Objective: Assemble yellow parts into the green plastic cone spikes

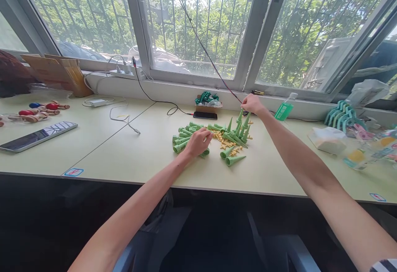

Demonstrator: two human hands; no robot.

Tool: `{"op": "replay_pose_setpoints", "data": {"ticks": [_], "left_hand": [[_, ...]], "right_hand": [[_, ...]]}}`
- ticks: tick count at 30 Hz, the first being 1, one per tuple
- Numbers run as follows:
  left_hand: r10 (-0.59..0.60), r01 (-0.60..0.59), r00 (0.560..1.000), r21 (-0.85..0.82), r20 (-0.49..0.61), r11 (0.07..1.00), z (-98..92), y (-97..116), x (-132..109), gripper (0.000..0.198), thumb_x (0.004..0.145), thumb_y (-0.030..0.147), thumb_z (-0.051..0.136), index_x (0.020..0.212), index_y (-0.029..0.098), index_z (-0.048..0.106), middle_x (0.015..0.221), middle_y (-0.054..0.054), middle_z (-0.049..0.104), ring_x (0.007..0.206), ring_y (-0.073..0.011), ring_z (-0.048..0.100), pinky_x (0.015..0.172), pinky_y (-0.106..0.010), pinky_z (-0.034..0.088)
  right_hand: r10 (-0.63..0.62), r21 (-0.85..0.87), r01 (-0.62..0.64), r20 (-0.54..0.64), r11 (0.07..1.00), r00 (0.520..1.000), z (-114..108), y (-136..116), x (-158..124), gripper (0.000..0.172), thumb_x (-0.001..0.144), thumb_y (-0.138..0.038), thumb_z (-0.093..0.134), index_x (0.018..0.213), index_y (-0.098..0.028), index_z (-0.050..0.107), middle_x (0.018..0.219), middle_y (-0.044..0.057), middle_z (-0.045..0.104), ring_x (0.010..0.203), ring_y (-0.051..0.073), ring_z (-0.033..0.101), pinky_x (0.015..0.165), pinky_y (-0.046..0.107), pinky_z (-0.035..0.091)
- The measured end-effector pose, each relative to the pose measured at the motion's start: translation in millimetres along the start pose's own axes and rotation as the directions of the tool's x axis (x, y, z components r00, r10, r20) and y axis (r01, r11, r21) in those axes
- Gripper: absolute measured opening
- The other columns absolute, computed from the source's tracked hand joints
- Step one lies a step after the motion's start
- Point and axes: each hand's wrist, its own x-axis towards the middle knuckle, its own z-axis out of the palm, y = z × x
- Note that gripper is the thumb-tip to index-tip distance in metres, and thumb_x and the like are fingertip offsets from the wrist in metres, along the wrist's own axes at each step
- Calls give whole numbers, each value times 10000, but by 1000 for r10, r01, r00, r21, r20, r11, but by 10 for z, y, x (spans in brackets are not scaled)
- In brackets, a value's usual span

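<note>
Red and blue balls mark the wooden toys [26, 113] far to the left of our grip, with a flat dark-faced device [27, 138] nearer us and a white cable [135, 130] between that and our left hand. Just left of that hand lie green cones [180, 146], wide mouths mostly toward us. Our left hand [198, 141] rests over this heap, fingers curled together; we cannot tell whether anything is inside them. Beyond it is a phone [205, 115]. Right of its fingertips, yellow pieces [226, 143] are scattered among more cones, with two loose cones [234, 161] on our near side. Directly below our right hand [252, 104] is a cluster of standing cones [238, 131]; our fingertips seem pinched together on one tip. We judge these cones light, thin plastic, fairly stiff but perhaps slick; the narrow tip offers little purchase, so a gentle hold lower on the body should be steadier, without crushing the rim. Right of that hand stands a green-labelled bottle [283, 111], then hangers [343, 117].
</note>
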Motion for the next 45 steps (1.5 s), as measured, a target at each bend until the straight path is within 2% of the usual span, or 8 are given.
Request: {"op": "replay_pose_setpoints", "data": {"ticks": [7,11,15,19,24,28,36,45], "left_hand": [[0,0,1000,14,3,1000,1,2,4,325,965,288,468,684,165,574,719,-23,538,594,-113,479,586,-269,401],[1,-1,1000,8,10,1000,4,-1,10,323,964,285,462,696,162,593,728,-30,553,604,-118,495,589,-273,405],[-13,13,1000,20,9,1000,8,-11,16,308,956,281,471,706,164,607,727,-31,558,600,-123,487,590,-277,404],[-6,6,1000,14,9,1000,12,-25,17,276,947,251,483,714,165,604,740,-30,574,618,-124,498,602,-274,403],[2,-2,1000,21,5,1000,15,-23,15,250,939,238,499,723,166,603,734,-24,572,618,-122,499,607,-269,397],[1,-1,1000,14,14,1000,20,-9,23,255,939,241,496,726,166,612,729,-26,570,613,-125,500,600,-271,396],[-8,8,1000,7,7,1000,20,-8,41,273,939,259,487,717,164,614,704,-28,556,603,-131,481,598,-279,390],[-5,5,999,8,32,1000,17,-9,41,272,939,249,475,722,159,612,709,-32,565,616,-133,485,598,-275,381]], "right_hand": [[-20,-52,19,-26,998,999,-6,32,-33,181,786,-218,639,898,-130,752,866,111,716,855,219,642,841,308,490],[-57,-71,43,-210,997,976,-50,-18,-164,209,823,-248,601,942,-130,728,908,139,690,920,267,604,882,371,459],[-225,-27,232,-375,972,900,9,-215,-506,230,888,-248,498,956,-156,697,891,135,654,881,265,564,828,380,446],[-391,22,404,-211,914,896,312,-446,-910,211,917,-252,490,899,-180,688,857,91,653,786,212,583,744,316,432],[-369,-52,367,-22,929,929,766,-469,-1133,213,931,-270,502,939,-170,690,945,105,655,792,198,617,650,275,397],[-339,-60,339,5,939,941,934,-388,-1185,233,941,-349,506,991,-197,674,991,94,644,845,202,628,658,264,410],[-310,-44,313,57,949,949,984,-390,-1208,231,929,-311,548,1122,-224,641,1058,86,635,882,201,627,722,264,435],[-345,85,350,-70,933,936,1043,-382,-1236,214,921,-248,578,1113,-194,656,1052,92,618,879,197,626,774,280,466]]}}
